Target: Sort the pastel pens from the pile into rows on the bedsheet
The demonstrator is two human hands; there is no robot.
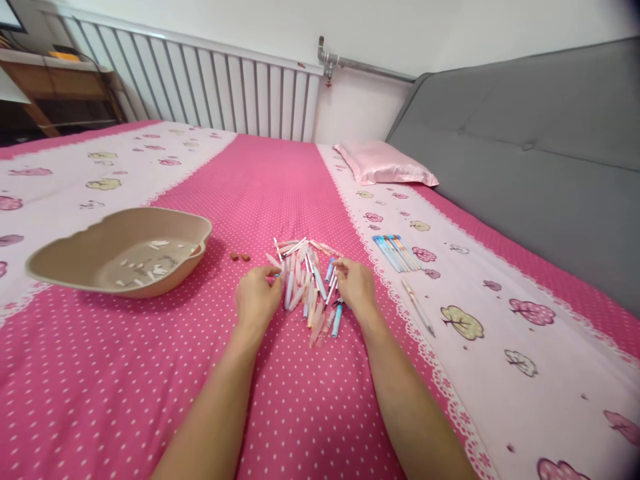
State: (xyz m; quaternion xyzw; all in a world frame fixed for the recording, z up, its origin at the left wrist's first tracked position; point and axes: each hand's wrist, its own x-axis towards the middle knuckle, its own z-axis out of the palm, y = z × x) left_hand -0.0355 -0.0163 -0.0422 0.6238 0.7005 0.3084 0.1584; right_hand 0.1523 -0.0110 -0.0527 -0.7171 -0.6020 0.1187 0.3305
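Note:
A loose pile of pen parts (300, 283), pink, white and pale blue, lies on the bed between my hands. My left hand (259, 293) is at the pile's left side, its thumb and fingers bent together; what they pinch, if anything, is hidden. On the opposite side, my right hand (356, 287) has its fingers curled in at the pile's edge, close to a short blue piece (330, 269). Its grip is too small to make out. A teal pen piece (337, 320) lies just below that hand.
Left of the pile stands a beige basin (120, 283) with small white pieces inside. Two small brown blocks (240, 257) lie beside it. To the right are a row of pens (397, 253) and a single white pen (418, 307). A pink pillow (385, 165) lies near the grey headboard (525, 113).

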